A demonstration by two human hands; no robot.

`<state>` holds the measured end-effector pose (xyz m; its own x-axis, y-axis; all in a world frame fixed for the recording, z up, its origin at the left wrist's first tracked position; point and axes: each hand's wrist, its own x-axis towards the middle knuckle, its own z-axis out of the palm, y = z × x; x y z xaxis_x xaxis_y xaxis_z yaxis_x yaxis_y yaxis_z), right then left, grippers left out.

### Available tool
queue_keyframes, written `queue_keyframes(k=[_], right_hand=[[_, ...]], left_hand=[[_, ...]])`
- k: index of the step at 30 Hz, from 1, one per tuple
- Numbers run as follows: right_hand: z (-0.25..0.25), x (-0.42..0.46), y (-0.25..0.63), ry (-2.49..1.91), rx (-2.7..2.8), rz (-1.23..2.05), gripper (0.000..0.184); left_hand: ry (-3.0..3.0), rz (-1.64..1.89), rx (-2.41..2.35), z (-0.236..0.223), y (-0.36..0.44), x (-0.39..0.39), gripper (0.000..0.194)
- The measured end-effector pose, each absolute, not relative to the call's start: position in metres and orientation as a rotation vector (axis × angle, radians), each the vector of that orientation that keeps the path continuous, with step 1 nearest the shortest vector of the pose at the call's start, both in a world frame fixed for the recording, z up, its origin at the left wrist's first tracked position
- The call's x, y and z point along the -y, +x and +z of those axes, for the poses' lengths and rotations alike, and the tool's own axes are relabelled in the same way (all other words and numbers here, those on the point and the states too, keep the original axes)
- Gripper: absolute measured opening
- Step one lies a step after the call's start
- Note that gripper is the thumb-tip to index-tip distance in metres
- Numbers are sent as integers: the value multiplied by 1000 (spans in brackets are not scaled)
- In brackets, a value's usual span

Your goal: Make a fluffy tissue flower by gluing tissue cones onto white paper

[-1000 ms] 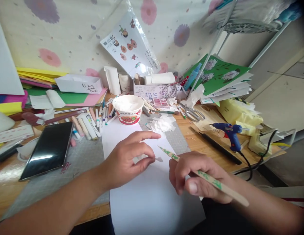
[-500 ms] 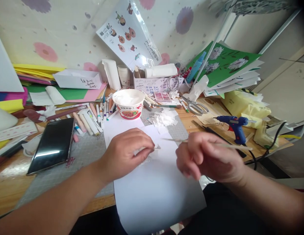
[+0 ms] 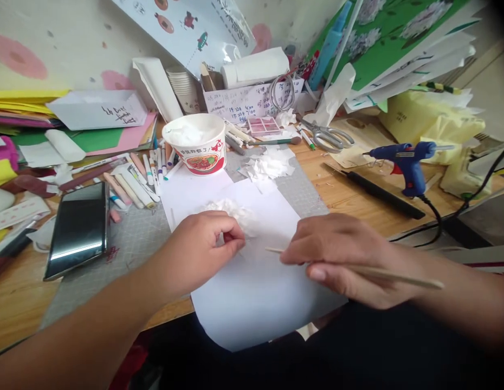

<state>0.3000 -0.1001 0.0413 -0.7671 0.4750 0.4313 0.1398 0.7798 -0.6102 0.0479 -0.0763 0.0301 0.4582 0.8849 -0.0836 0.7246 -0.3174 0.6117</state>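
Observation:
My right hand (image 3: 341,254) is closed around a thin wooden stick (image 3: 398,277), its pointed tip toward my left hand and its other end past the wrist. Over the white paper sheet (image 3: 268,303), my left hand (image 3: 207,244) has thumb and forefinger pinched together; whatever sits between them is too small to make out. Just beyond those fingers lies a ruffled bunch of white tissue (image 3: 238,214), partly hidden by the hand. Farther back rests a second heap of torn white tissue (image 3: 270,165). A paper bowl (image 3: 205,157) with white material inside stands to its left.
A blue glue gun (image 3: 410,162) stands at the right, its cable trailing beside a black-handled tool (image 3: 382,195). Scissors (image 3: 327,135) lie at the back. On the left are a dark phone (image 3: 79,227) and many markers (image 3: 134,184) on a grey cutting mat (image 3: 134,265).
My right hand has turned palm down, with the stick still in it. Ruffled tissue now shows beyond my left hand. The whole view has shifted closer to the table.

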Motion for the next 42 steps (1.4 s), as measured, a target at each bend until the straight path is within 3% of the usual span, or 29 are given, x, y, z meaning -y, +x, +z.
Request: queue_keyframes(k=[7,23,34,42], right_hand=[[12,103,286,-447,2522,370,18],[4,93,281,-599,2611,262,26],[-1,84,280,-739,2491,592,25],[4,75,275,-1016,2211,998,23]], left_hand=[[2323,489,-1271,23,52,75,15],[2586,472,-1193,15,54,71,14],[2380,614,-1262,21,48,67,8],[2680,364,-930,22,38,59,18]])
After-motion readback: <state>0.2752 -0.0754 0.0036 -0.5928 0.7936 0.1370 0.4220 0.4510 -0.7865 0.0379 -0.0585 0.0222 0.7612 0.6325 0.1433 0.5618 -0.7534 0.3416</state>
